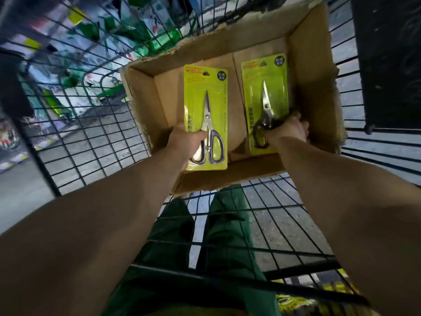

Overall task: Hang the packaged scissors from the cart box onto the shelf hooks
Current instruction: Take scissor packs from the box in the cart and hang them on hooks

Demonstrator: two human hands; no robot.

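Note:
Two yellow-green carded scissors packs are over the open cardboard box (312, 71) in the wire cart. My left hand (184, 140) grips the left pack (206, 99), which holds scissors with grey handles, by its lower left edge with the thumb across the front. My right hand (289, 130) grips the right pack (264, 87), which holds black-handled scissors, at its lower right edge. Both packs point their hang holes away from me. The box floor around them is bare brown cardboard.
The black wire cart (91, 137) surrounds the box on all sides, and its near rim (227, 286) crosses below my forearms. Blurred shelves with hanging goods (95, 42) lie at the upper left. A dark panel (387, 53) stands at the right. Green trousers show through the cart floor.

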